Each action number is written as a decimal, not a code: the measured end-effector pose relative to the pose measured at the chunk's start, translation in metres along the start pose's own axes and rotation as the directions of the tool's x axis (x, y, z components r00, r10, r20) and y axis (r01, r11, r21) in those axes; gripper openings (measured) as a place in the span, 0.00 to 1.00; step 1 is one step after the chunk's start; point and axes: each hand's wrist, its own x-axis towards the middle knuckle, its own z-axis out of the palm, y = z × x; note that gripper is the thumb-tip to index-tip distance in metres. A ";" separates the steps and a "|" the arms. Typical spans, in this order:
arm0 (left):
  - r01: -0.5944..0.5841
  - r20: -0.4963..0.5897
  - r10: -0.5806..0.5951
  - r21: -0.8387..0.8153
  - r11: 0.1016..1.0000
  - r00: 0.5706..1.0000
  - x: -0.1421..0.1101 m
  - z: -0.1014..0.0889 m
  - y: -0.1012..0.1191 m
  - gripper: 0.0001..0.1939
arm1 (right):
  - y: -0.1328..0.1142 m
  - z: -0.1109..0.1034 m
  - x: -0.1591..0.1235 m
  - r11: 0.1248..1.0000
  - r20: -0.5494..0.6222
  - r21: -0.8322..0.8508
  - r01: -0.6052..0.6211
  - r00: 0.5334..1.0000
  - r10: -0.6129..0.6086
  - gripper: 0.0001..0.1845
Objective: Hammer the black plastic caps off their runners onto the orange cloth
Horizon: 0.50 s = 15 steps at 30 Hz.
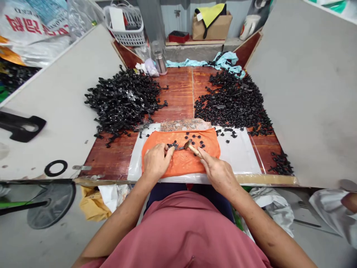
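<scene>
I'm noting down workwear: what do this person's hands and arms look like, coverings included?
The left hand and right hand are bare, ungloved, and both forearms are uncovered. The shirt is a plain dusty red; a sleeve edge of that colour shows at the lower left.

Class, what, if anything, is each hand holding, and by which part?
Right hand: a hammer, by its wooden handle. Left hand: on the left end of a black piece; pinched or steadied, unclear.
</scene>
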 end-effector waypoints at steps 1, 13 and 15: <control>0.027 -0.020 -0.028 -0.023 0.999 0.999 0.002 0.004 0.003 0.14 | 0.000 0.001 -0.001 1.000 -0.008 -0.005 -0.003 1.000 0.003 0.29; 0.057 -0.021 -0.060 -0.116 0.992 0.998 0.031 0.015 0.023 0.21 | -0.004 0.011 -0.009 1.000 0.043 0.019 -0.014 0.999 0.014 0.28; 0.044 -0.037 -0.049 -0.139 0.989 0.998 0.037 0.016 0.015 0.23 | 0.001 0.006 -0.017 0.992 -0.029 0.123 -0.011 0.999 0.015 0.28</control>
